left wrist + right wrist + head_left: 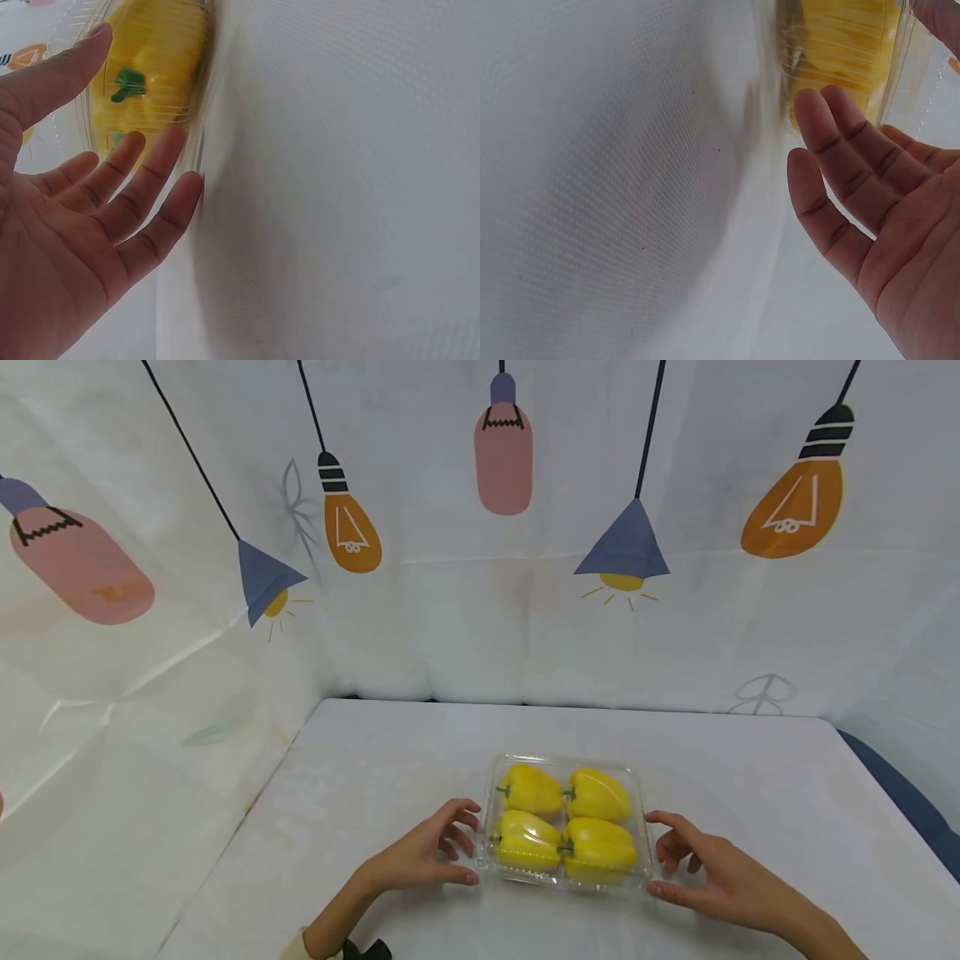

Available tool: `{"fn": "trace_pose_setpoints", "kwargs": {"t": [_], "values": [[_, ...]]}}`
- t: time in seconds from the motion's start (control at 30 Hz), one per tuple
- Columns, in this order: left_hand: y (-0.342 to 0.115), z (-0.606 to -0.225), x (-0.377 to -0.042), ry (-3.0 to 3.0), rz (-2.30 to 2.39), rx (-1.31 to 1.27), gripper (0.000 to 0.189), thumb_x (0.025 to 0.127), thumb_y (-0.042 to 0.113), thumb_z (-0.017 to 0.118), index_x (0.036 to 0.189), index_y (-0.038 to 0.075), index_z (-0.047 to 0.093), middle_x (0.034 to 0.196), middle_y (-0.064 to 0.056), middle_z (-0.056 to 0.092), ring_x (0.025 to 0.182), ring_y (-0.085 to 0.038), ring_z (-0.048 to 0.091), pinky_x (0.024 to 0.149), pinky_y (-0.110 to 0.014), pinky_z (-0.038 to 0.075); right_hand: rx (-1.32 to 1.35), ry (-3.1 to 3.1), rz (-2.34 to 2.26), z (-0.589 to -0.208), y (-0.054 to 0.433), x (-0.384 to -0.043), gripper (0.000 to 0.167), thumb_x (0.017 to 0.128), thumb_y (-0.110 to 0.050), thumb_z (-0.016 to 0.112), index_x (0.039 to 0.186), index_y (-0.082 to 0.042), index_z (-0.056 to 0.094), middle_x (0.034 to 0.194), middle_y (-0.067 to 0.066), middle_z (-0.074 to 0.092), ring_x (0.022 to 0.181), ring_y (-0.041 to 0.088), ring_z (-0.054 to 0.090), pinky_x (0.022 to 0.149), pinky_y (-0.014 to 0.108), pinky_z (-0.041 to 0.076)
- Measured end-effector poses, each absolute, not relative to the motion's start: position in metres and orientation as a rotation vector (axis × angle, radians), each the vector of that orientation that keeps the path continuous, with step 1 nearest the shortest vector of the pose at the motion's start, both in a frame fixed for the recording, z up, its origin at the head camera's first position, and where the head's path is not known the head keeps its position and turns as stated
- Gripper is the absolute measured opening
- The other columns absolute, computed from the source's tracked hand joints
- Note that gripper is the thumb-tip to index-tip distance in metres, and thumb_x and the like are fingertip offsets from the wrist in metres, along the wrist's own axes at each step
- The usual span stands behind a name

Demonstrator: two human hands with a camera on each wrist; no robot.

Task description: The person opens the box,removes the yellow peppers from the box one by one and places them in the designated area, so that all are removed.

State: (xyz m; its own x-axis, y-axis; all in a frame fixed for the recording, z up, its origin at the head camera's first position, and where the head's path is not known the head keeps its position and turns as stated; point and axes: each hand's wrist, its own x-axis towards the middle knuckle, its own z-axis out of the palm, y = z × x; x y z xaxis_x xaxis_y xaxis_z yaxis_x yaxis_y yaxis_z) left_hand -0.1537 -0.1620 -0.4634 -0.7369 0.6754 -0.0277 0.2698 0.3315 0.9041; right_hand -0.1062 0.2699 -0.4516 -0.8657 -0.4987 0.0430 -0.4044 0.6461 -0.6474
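A clear plastic clamshell box lies on the white table, its lid down over several yellow bell peppers with green stems. Beside its left end is my left hand, fingers spread and loosely bent, palm toward the box. My right hand is at the opposite end in a similar pose, thumb and fingers apart. Through the box wall in the left wrist view, one yellow pepper shows its green stem. In the right wrist view the fingers are near the box. Whether any fingertip touches the plastic, I cannot tell.
The white table extends around the box on all sides. Behind it hangs a white cloth printed with lamps and bulbs, and more cloth covers the left side. A dark blue object shows past the table's right edge.
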Motion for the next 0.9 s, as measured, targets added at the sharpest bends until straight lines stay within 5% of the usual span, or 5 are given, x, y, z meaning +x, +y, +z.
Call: {"fn": "trace_pose_setpoints", "kwargs": {"t": [0.9], "values": [[-0.1594,-0.4674,-0.1516,1.974,1.542,0.747,0.085,0.084,0.014,0.081,0.145,0.007,0.021,0.131,-0.012,0.047,0.102,-0.026,0.06,0.085,-0.038,0.054,-0.685,2.679,-1.001,-0.4466,0.2682,-0.1072,0.073,0.088,-0.043,0.073,0.142,-0.009,0.037,0.09,-0.014,0.058,0.079,0.005,0.056,0.069,0.024,0.051]]}}
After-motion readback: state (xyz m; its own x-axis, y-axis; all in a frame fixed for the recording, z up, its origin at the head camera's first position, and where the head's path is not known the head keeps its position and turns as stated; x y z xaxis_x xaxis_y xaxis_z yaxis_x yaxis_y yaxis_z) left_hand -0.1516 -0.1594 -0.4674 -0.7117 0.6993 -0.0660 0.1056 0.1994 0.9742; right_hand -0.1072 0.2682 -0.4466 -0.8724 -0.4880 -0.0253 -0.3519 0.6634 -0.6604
